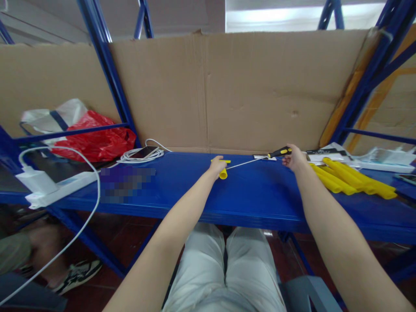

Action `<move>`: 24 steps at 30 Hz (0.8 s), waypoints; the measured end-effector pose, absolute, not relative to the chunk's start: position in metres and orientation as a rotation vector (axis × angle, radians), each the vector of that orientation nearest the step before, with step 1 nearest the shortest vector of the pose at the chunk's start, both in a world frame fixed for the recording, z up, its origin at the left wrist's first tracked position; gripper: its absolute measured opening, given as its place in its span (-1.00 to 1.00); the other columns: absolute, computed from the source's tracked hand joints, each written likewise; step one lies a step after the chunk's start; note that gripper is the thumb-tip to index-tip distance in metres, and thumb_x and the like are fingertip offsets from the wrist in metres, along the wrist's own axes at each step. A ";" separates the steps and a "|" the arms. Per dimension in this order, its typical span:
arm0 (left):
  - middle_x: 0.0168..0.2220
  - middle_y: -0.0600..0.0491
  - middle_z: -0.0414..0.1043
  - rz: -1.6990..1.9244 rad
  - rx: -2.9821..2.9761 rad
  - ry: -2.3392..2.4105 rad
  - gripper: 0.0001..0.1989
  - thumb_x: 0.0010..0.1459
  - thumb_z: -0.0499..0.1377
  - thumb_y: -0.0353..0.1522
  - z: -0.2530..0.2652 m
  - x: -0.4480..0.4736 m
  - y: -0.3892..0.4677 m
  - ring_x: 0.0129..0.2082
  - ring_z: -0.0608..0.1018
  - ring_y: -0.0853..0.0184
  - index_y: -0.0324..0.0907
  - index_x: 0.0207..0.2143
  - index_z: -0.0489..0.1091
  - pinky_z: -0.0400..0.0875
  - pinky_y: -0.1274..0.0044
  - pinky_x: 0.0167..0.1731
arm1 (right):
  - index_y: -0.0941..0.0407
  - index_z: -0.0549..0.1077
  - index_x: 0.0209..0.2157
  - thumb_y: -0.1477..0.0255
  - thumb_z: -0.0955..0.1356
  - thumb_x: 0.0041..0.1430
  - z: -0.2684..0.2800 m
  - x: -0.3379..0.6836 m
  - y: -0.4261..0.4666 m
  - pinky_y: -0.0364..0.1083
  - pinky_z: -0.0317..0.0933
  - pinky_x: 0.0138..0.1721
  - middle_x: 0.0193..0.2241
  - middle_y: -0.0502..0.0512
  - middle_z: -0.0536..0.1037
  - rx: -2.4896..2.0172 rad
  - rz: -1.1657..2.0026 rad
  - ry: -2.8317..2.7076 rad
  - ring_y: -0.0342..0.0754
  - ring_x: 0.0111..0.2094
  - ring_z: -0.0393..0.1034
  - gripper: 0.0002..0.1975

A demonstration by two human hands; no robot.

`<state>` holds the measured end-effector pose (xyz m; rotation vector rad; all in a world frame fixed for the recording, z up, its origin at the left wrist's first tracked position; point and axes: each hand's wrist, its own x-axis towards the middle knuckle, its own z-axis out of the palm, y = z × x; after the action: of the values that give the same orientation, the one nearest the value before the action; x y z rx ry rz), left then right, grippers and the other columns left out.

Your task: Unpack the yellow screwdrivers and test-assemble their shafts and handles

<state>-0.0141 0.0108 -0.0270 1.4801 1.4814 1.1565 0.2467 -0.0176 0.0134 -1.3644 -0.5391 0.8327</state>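
My left hand (pixel 218 166) is closed round a short yellow plastic tube (pixel 223 174) over the blue shelf; the tube's open round end faces me, and a thin yellow part sticks out to the right above it. In my right hand (pixel 295 159) is the butt of a screwdriver (pixel 280 151) with a black and yellow handle. Its long thin metal shaft slants down leftward to the yellow tube. Whether the tip touches or enters the tube I cannot tell. Several longer yellow tubes (pixel 352 177) lie just right of my right hand.
A cardboard sheet (pixel 260 91) stands behind the blue shelf (pixel 182 195). To the left are a white power strip (pixel 65 188), a coiled white cable (pixel 143 155) and a red plastic bag (pixel 97 136). Another power strip (pixel 386 161) lies far right. Another person's leg (pixel 45 247) shows lower left.
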 end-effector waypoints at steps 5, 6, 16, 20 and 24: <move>-0.02 -0.17 0.44 1.113 1.448 1.501 -0.41 -0.05 0.14 -0.64 -0.024 -0.014 0.008 -0.20 0.55 0.28 -0.30 0.10 0.28 0.38 0.60 -0.34 | 0.09 0.21 -0.38 0.28 0.26 0.19 0.006 0.249 -0.018 -0.25 0.00 -0.74 -0.73 -0.15 0.17 -1.518 0.925 -0.571 -0.22 -0.75 0.09 -0.82; -0.02 -0.17 0.44 1.114 1.451 1.505 -0.42 -0.04 0.14 -0.64 -0.024 -0.014 0.008 -0.20 0.54 0.28 -0.31 0.10 0.28 0.37 0.61 -0.34 | 0.09 0.22 -0.37 0.28 0.27 0.19 0.005 0.249 -0.018 -0.25 -0.01 -0.74 -0.73 -0.15 0.17 -1.551 0.920 -0.569 -0.22 -0.75 0.08 -0.82; -0.05 -0.15 0.46 1.084 1.549 1.569 -0.49 0.01 0.12 -0.60 -0.032 -0.014 0.013 -0.22 0.54 0.32 -0.32 0.07 0.30 0.35 0.62 -0.34 | 0.16 0.35 -0.23 0.25 0.30 0.16 -0.015 0.261 -0.011 -0.23 0.09 -0.73 -0.66 -0.01 0.32 -1.870 0.712 -0.653 -0.19 -0.72 0.20 -0.73; -0.07 -0.16 0.46 1.059 1.645 1.594 -0.50 0.01 0.11 -0.61 -0.037 -0.015 0.017 -0.22 0.55 0.28 -0.30 0.06 0.33 0.37 0.60 -0.34 | 0.23 0.39 -0.22 0.24 0.28 0.17 -0.026 0.273 -0.002 -0.20 0.14 -0.71 -0.65 0.07 0.40 -2.027 0.603 -0.796 -0.16 -0.71 0.24 -0.68; -0.05 -0.17 0.45 1.046 1.728 1.626 -0.52 -0.01 0.14 -0.60 -0.042 -0.018 0.025 -0.18 0.55 0.25 -0.28 0.03 0.37 0.39 0.57 -0.30 | 0.28 0.43 -0.23 0.20 0.26 0.18 -0.029 0.279 0.005 -0.18 0.15 -0.71 -0.66 0.12 0.42 -2.166 0.528 -0.955 -0.14 -0.73 0.25 -0.61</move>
<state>-0.0181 0.0247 -0.0424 1.7280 1.6262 1.0462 0.2787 0.0047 -0.0292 -2.1660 -0.9551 0.5277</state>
